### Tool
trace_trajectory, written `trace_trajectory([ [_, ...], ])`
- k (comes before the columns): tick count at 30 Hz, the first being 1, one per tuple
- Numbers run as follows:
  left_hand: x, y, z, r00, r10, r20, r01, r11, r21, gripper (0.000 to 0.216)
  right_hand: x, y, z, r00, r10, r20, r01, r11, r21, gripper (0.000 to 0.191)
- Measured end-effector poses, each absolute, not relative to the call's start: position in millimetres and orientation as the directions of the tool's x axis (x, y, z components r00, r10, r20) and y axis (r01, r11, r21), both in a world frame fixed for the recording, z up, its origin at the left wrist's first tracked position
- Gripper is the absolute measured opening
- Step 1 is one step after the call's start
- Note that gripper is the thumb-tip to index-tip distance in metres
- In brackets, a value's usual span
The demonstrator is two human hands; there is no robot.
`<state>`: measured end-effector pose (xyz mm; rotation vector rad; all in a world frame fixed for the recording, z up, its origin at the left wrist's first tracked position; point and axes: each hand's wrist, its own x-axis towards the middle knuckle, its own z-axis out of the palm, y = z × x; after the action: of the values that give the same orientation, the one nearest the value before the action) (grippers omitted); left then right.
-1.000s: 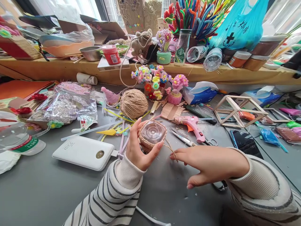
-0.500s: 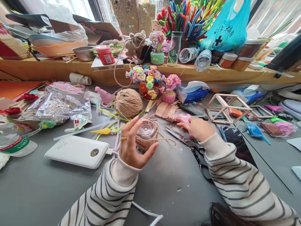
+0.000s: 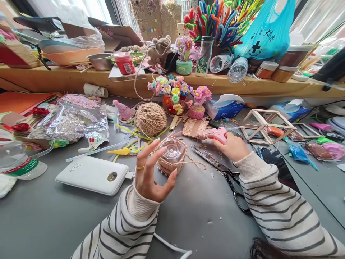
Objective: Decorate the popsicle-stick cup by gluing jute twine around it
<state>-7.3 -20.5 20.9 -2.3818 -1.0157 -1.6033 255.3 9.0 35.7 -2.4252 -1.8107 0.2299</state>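
Note:
My left hand (image 3: 152, 172), fingers spread and curved, hovers beside a small clear container (image 3: 172, 150) that stands base up. Light wooden strips cover its sides, and twine (image 3: 198, 163) runs around it with a loose end trailing right. Whether my fingertips touch it I cannot tell. My right hand (image 3: 234, 146) is closed around the handle of a pink glue gun (image 3: 219, 135), whose nozzle points left. Black-handled scissors (image 3: 225, 168) lie below that hand, blades toward the container. A ball of twine (image 3: 151, 118) sits behind the container.
A white power bank (image 3: 91, 175) with a cable lies at left. Craft sticks (image 3: 194, 127), a wooden frame (image 3: 269, 126), a tissue pack (image 3: 225, 106) and a phone (image 3: 279, 169) are around. Pipe-cleaner flowers (image 3: 172, 91) stand before the ledge (image 3: 81, 80). Small scraps dot the table.
My right hand has closed on the glue gun's handle and shifted it slightly. My left hand stays by the container, with a wider gap between them. The whole view has shifted a little.

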Motion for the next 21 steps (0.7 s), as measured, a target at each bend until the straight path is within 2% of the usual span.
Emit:
trace_trajectory([
  [8, -7, -22, 19, 0.197, 0.490, 0.849, 0.585, -0.754, 0.300, 0.053, 262, 3, 47, 0.371, 0.928, 0.042, 0.893, -0.344, -0.290, 0.042],
  [14, -7, -21, 19, 0.198, 0.492, 0.848, 0.563, -0.765, 0.313, 0.052, 272, 4, 57, 0.416, 0.908, 0.053, 0.856, -0.371, -0.359, 0.037],
  [21, -7, -19, 18, 0.187, 0.510, 0.840, 0.589, -0.743, 0.319, 0.054, 273, 0, 59, 0.405, 0.904, 0.137, 0.843, -0.311, -0.440, 0.047],
])
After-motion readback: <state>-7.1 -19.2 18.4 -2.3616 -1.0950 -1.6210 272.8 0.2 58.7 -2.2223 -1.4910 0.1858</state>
